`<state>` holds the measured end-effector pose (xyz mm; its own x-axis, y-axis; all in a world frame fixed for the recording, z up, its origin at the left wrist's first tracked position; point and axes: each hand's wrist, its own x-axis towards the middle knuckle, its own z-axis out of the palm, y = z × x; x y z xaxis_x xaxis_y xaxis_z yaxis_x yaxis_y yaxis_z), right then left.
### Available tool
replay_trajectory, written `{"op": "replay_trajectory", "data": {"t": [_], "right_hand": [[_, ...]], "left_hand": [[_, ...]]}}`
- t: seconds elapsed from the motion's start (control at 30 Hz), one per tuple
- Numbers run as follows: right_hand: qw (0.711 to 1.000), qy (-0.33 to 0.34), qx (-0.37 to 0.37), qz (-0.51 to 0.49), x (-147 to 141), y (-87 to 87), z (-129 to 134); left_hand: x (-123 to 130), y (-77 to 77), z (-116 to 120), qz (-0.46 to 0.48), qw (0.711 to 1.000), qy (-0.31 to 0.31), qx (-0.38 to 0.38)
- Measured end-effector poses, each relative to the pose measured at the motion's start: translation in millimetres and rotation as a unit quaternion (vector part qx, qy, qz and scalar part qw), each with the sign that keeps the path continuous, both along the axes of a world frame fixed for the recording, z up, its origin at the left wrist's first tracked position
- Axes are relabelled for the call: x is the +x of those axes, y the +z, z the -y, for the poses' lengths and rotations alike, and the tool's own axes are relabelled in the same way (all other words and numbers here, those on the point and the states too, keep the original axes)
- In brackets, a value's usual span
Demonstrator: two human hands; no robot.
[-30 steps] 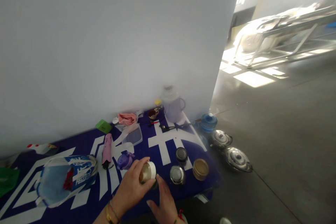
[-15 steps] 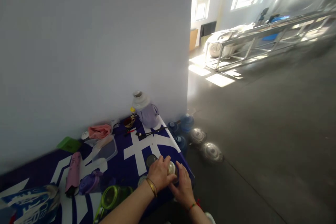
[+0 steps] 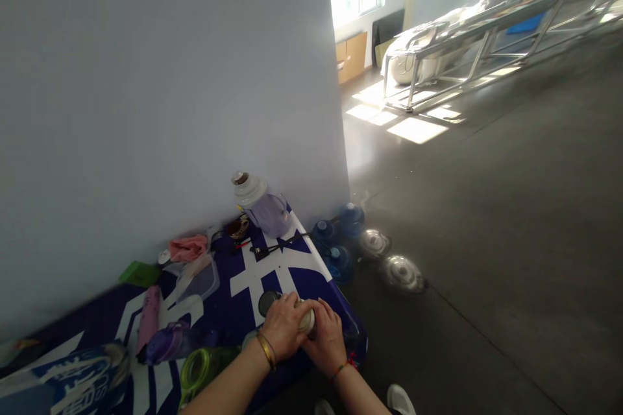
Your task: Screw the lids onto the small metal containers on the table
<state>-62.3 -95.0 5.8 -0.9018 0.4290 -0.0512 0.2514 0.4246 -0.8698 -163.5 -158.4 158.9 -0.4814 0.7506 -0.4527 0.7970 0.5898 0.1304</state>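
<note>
Hands [image 3: 306, 331] now closed together over jar [image 3: 306, 321]

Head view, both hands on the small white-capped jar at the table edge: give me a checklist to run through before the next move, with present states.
1. Left hand grips the small white-capped jar: ok.
2. Right hand steadies the jar from the other side: ok.
3. Cap fully seated: cannot tell, fingers cover it.
4. Jar clear of the blue-and-white table edge: not ok, it sits close to the near corner.
5. Dark round lid beside the hands leaves room: ok.
6. Lilac plastic jug by the wall stands upright, away from the hands: ok.
</note>
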Motion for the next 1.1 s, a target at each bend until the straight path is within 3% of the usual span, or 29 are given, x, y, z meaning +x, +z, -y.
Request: {"op": "replay_trajectory", "data": {"t": [0.17,0.3,0.6,0.8,0.87,1.0,1.1], "right_hand": [[1.0,0.006,0.001,0.018,-3,11.4,-1],[1.0,0.009,0.001,0.019,-5,14.0,0],[1.0,0.003,-0.004,0.012,-6,14.5,2],[1.0,0.003,-0.004,0.01,-7,17.0,3],[1.0,-0.002,-0.005,0.014,-7,16.6,4],[1.0,-0.005,-0.004,0.014,-7,15.7,6],[1.0,-0.004,-0.003,0.009,-7,15.1,6]], "left_hand": [[8,0.6,-9,-0.071,0.985,0.152,-0.043],[12,5.2,-13,-0.107,0.976,0.183,-0.037],[13,5.3,-2,-0.07,0.989,0.128,-0.034],[4,9.0,6,-0.004,1.0,0.026,-0.005],[3,9.2,8,0.017,0.999,0.032,-0.007],[4,8.2,8,-0.024,0.993,0.113,0.016],[5,10.0,7,0.002,0.999,0.05,0.017]]}}
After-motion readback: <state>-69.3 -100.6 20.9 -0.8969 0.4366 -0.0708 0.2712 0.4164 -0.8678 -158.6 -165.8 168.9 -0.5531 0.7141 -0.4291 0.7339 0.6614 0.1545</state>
